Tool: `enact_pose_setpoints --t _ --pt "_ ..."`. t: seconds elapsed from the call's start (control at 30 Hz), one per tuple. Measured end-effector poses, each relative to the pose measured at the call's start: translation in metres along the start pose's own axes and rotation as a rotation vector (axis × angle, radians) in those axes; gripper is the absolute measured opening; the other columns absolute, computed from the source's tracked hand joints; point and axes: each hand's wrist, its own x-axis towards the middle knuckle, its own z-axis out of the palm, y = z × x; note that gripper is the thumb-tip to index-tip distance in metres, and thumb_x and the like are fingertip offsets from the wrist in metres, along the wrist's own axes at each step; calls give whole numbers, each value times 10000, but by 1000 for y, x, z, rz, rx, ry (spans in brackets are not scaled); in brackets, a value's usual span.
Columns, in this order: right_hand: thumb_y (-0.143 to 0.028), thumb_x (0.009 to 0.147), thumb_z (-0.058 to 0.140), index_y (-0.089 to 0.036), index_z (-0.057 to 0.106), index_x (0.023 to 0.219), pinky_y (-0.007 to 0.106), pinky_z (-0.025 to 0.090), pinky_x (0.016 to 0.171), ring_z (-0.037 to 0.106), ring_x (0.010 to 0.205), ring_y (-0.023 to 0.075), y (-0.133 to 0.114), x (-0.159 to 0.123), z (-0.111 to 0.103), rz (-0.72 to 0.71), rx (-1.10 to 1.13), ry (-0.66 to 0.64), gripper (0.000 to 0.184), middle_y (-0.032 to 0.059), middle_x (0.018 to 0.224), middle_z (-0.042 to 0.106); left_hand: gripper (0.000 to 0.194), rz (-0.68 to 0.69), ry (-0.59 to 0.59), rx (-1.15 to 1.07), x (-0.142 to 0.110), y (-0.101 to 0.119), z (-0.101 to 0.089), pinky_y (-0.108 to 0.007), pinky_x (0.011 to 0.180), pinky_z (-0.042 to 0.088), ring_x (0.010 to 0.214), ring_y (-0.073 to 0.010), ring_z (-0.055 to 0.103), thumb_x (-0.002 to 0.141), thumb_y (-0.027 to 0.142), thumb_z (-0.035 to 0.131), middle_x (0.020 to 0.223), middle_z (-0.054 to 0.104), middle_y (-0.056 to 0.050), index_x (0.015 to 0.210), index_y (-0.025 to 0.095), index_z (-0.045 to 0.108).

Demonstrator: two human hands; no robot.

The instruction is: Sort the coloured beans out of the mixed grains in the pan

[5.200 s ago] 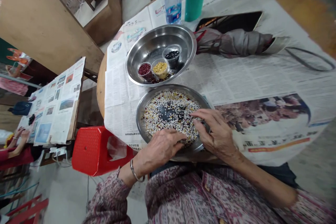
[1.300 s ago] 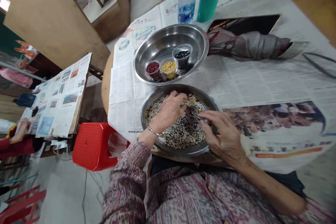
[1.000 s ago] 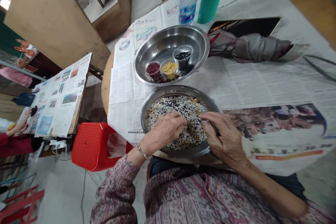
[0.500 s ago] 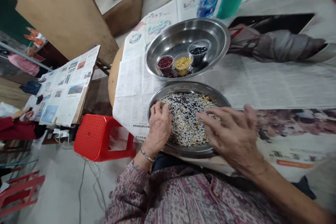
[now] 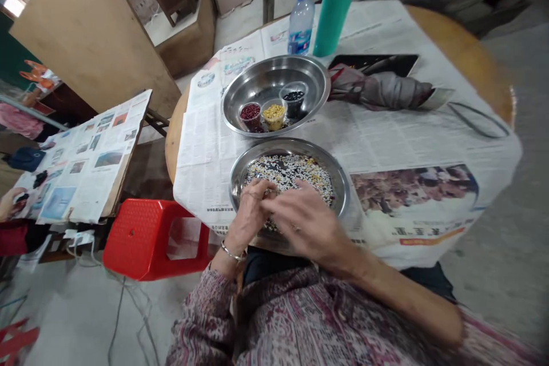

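Round table (image 5: 465,54) under newspapers (image 5: 407,143), steel basin (image 5: 289,144) atop

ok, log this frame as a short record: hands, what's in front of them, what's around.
left hand: over the mixed grains, by the near rim; metal bangle on wrist
right hand: blurred, beside left hand, over the same grains
lower steel bowl: holds mixed white, dark and yellow grains
upper steel bowl: holds three small cups: red beans, yellow grains, black beans
rest: plastic water bottle, green flask, folded umbrella, newspaper-covered round table, red stool
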Motion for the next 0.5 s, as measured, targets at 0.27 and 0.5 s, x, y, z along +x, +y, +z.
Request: enact_pose_setpoints --t 0.27,0.5 --pt "-314 969 533 -224 633 1299 577 453 1086 548 1296 322 66 -75 -19 481 -221 173 357 151 1372 586 541 171 -122 45 6 46 12 -489 1087 491 1273 -287 535 863 371 770 1342 582 -105 1331 222 542" --pt "-360 995 489 -219 551 1393 548 455 1114 535 1349 300 63 -80 -11 553 -196 186 426 167 1445 556 771 185 -98 201 54 53 28 -564 1104 445 1352 -391 459 795 437 799 1491 427 -203 1425 159 453"
